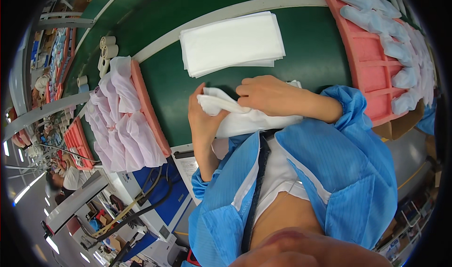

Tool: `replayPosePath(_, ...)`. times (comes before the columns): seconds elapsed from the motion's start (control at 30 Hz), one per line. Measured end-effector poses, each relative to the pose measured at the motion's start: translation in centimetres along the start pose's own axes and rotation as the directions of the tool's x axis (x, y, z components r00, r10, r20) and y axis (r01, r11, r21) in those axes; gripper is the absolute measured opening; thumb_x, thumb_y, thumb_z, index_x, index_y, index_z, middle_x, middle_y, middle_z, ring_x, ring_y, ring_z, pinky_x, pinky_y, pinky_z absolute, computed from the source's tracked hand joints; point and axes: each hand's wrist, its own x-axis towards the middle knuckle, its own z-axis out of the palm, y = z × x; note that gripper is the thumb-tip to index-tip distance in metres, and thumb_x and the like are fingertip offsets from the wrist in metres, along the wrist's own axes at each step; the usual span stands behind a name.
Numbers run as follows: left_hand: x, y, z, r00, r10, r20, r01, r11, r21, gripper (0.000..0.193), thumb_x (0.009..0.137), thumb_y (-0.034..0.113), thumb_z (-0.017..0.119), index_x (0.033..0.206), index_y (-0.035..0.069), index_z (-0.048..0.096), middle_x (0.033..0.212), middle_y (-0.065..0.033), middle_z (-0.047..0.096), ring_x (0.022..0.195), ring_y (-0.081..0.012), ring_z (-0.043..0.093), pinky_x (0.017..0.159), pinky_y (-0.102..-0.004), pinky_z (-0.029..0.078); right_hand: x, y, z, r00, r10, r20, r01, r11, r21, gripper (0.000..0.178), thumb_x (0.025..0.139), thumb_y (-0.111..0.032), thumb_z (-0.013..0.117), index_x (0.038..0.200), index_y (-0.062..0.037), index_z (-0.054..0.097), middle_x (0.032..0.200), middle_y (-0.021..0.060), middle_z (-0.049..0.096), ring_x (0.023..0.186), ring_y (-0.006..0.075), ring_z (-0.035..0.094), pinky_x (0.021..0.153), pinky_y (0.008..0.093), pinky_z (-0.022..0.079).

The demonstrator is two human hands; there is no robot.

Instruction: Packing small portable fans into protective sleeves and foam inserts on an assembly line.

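A thin white sheet (256, 122), bunched and partly folded, lies at the near edge of the green table in front of my body. My left hand (203, 116) grips its left end, with the thumb and fingers around a rolled fold. My right hand (268, 95) is closed on the sheet's upper edge, its bent fingertips pressed near the fold. Whether anything lies inside the sheet cannot be seen. Just beyond my hands, a stack of flat white sheets (230, 43) rests untouched on the table.
At the left stands a pink tray (149, 109) with several pale lilac wrapped bundles (123, 125). Another pink tray (369, 62) at the right holds several bluish-white bundles (395, 43). Rolls of tape (108, 45) sit at the far left of the green table (310, 45).
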Motion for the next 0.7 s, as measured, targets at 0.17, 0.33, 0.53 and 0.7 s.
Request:
replayPosePath(0.17, -0.5, -2.3, -2.4, 0.927, -0.172, 0.332, 0.282, 0.905, -0.319, 0.042, 0.066, 0.004, 0.083, 0.104, -0.002, 0.065, 0.091, -0.0073, 0.069, 0.084, -0.0139, 0.064, 0.073, -0.0285, 0.052, -0.2, 0.5, -0.1, 0.999, 0.024, -0.038, -0.023, 0.999, 0.03, 0.018, 0.072, -0.007, 0.069, 0.086, -0.0047, 0.059, 0.086, 0.0086, 0.057, 0.086, 0.0288, 0.06, 0.066, 0.0385, 0.048)
replayPosePath(0.33, 0.6, -0.2, -4.2, 0.955, -0.051, 0.291, 0.203, 0.828, -0.522, 0.033, 0.069, 0.002, 0.082, 0.098, -0.004, 0.067, 0.089, -0.0057, 0.069, 0.08, -0.0113, 0.063, 0.074, -0.027, 0.052, -1.8, 3.5, -4.3, 0.997, 0.065, 0.037, -0.071, 0.978, 0.198, 0.027, 0.07, -0.016, 0.077, 0.083, -0.002, 0.059, 0.075, 0.0123, 0.06, 0.073, 0.0294, 0.06, 0.064, 0.0358, 0.046)
replayPosePath(0.53, 10.8, 1.7, -3.0, 0.938, -0.14, 0.318, 0.306, 0.766, -0.566, 0.038, 0.076, 0.009, 0.079, 0.105, -0.01, 0.064, 0.095, -0.0147, 0.069, 0.08, -0.0188, 0.066, 0.071, -0.0319, 0.054, -1.4, 6.7, -9.6, 0.896, 0.444, -0.026, -0.345, 0.73, 0.59, 0.029, 0.073, -0.021, 0.08, 0.085, 0.0009, 0.065, 0.075, 0.0046, 0.063, 0.068, 0.0121, 0.056, 0.066, 0.0269, 0.045)
replayPosePath(0.7, 17.7, -3.0, 1.6, 0.947, -0.183, 0.263, 0.27, 0.898, -0.348, 0.04, 0.076, 0.014, 0.08, 0.106, -0.008, 0.064, 0.095, -0.014, 0.069, 0.078, -0.0191, 0.066, 0.072, -0.0313, 0.053, 1.2, 14.6, -6.2, 0.779, 0.455, -0.431, -0.405, 0.89, 0.208, 0.047, 0.067, -0.033, 0.08, 0.097, 0.0016, 0.069, 0.087, 0.0184, 0.069, 0.084, 0.031, 0.066, 0.079, 0.0349, 0.051)
